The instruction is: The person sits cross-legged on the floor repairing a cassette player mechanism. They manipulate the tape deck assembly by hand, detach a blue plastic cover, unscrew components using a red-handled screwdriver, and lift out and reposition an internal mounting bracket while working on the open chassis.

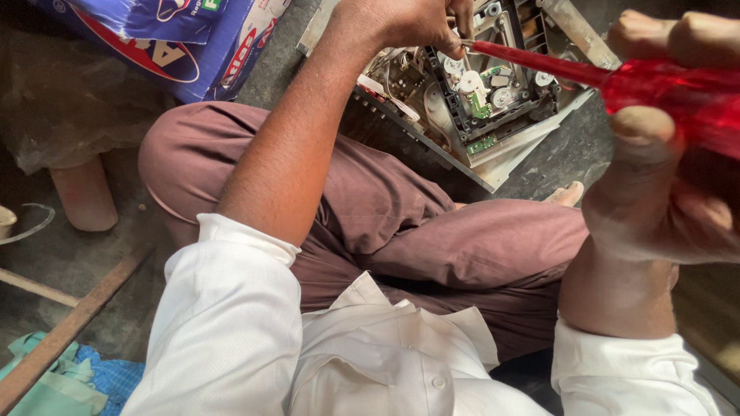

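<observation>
a red screwdriver (617,77) is gripped by the right hand (663,185) at frame right, its shaft running left to the tip pinched by the left hand (408,23) over an opened player (493,146) at top centre.

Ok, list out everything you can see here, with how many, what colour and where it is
Opened electronic device: one, grey metal chassis with white and green parts inside, on the floor at top centre.
Screwdriver: one, red see-through handle, shaft reaching into the device, at top right.
Printed box: one, blue with red and white, top left.
Clay-coloured leg: one, reddish brown, standing at left under a dusty plastic sheet.
Wooden strip: one, brown, slanting across the floor at lower left.
Cloth: one bundle, pale green and blue, bottom left corner.
Trousers: maroon, legs crossed, centre.
Shirt: white, bottom.
Left hand: on the device at its upper edge.
Right hand: gripping the screwdriver handle.
</observation>
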Demonstrator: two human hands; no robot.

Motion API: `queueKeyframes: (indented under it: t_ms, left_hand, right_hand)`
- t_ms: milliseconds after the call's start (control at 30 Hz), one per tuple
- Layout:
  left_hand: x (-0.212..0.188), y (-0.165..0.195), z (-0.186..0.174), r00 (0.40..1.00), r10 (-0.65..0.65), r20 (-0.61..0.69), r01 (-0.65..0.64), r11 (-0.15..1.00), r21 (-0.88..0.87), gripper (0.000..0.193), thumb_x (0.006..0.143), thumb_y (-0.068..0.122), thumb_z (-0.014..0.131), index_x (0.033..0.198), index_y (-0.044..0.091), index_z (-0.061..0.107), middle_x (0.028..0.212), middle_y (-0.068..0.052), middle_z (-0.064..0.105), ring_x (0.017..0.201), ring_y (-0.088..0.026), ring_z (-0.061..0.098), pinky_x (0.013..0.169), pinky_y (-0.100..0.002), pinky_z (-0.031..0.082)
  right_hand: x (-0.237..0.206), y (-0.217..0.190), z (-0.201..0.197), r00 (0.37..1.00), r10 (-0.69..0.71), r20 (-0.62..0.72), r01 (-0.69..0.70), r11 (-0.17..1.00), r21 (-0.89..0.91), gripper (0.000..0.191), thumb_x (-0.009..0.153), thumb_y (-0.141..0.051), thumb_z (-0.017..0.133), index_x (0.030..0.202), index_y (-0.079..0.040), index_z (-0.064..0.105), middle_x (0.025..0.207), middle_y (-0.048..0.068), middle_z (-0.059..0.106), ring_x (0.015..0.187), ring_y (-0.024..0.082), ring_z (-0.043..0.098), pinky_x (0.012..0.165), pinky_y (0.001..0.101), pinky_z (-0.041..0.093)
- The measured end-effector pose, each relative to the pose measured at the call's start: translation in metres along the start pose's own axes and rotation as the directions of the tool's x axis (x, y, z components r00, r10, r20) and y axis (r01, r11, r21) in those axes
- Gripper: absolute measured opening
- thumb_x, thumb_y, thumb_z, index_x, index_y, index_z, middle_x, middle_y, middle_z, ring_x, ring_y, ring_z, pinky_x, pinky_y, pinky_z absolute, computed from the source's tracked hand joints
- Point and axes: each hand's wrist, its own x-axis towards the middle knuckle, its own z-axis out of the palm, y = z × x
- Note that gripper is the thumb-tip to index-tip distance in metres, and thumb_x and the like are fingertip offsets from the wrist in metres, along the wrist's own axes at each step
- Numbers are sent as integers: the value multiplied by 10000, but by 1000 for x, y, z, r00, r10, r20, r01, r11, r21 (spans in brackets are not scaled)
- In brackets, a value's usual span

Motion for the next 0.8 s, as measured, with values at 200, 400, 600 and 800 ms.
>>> queueKeyframes:
  t_ms: [200,400,600,800]
  left_hand:
    - [-1,-11,-1,999,20,-29,-16,993,116,384,798,337,880,1157,250,776,960,-20,769,787,-167,729,659,-377,589]
    - [-4,-7,-1,997,-75,-30,79,977,199,425,754,301,894,1160,274,770,983,-13,768,800,-182,730,665,-392,580]
    - [-3,-4,11,991,-13,-137,38,983,180,344,735,310,922,1048,244,796,945,9,771,783,-168,730,625,-376,579]
    - [5,-15,17,989,12,-150,17,982,191,370,708,215,922,1054,244,796,895,-25,765,751,-181,729,584,-379,578]
  right_hand:
    - [-23,24,-21,996,47,79,-51,998,46,354,1202,-170,581,1345,154,570,1268,270,664,1101,341,681,1011,382,546]
    - [-42,60,-43,972,135,194,-146,988,43,465,1211,-257,455,1364,178,507,1335,308,598,1190,363,621,1064,425,508]
    - [-53,71,-52,961,160,227,-185,978,96,553,1218,-341,348,1402,166,471,1408,313,530,1324,370,562,1141,463,485]
    - [-58,66,-53,962,185,203,-202,977,67,531,1204,-325,359,1383,160,479,1386,307,536,1301,370,567,1122,462,488]
